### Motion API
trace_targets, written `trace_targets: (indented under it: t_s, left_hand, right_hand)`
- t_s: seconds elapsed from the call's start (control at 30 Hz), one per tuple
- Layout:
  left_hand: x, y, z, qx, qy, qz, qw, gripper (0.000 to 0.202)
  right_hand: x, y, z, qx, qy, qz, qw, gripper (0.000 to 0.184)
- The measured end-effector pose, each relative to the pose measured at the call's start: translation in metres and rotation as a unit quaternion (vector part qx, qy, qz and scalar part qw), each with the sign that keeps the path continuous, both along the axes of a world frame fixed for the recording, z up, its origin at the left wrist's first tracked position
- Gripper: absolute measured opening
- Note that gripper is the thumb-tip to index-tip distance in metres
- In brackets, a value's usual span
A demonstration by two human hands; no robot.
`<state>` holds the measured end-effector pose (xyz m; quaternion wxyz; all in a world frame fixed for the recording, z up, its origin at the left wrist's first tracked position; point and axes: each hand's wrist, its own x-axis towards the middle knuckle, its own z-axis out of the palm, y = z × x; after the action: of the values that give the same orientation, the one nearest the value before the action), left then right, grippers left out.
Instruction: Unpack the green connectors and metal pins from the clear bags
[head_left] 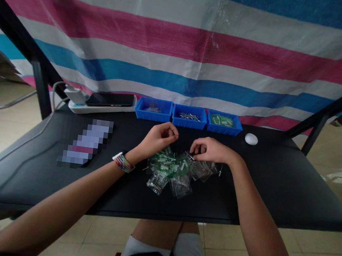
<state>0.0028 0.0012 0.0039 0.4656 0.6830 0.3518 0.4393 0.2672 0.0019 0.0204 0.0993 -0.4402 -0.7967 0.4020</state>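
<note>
My left hand [159, 140] hovers over the back left of a pile of small bags, its fingers curled and thumb against the fingertips. Whatever it may hold is too small to make out. My right hand [210, 150] is at the back right of the pile, fingers bent down and closed close to the bags. Its grip is partly hidden, so I cannot tell what is in it. The pile mixes green packets [169, 163] with pale pieces inside and clear plastic bags [181, 186]. One loose metal pin [220, 170] lies by my right wrist.
Three blue bins line the back: one with small clear pieces [138, 109], one with metal pins [175, 120], one with green packets [238, 127]. A white oval object [251, 139] sits right. At left are a black phone [110, 100] on a white power strip [82, 108] and a blurred-out item [89, 142].
</note>
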Motion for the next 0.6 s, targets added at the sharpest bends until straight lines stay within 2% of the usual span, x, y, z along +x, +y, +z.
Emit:
trace_targets:
  t_s: [0.17, 0.33, 0.43, 0.6]
  left_hand:
    - [0.0002, 0.0000, 0.0021, 0.006, -0.009, 0.002, 1.000, 0.013]
    - [0.0010, 0.0046, -0.0015, 0.014, -0.006, 0.019, 1.000, 0.011]
    - [0.0014, 0.0063, -0.0033, 0.011, -0.008, 0.018, 1.000, 0.011]
    - [0.0041, 0.0053, -0.0043, 0.004, -0.013, 0.022, 1.000, 0.011]
  right_hand:
    - [0.0026, 0.0022, -0.0029, 0.004, 0.007, 0.006, 1.000, 0.020]
    - [0.0031, 0.0023, -0.0035, -0.012, 0.025, 0.010, 1.000, 0.031]
    - [0.0014, 0.0008, -0.0002, -0.029, 0.006, 0.026, 0.999, 0.025]
    - [0.0025, -0.0002, -0.0005, -0.007, -0.005, 0.003, 1.000, 0.013]
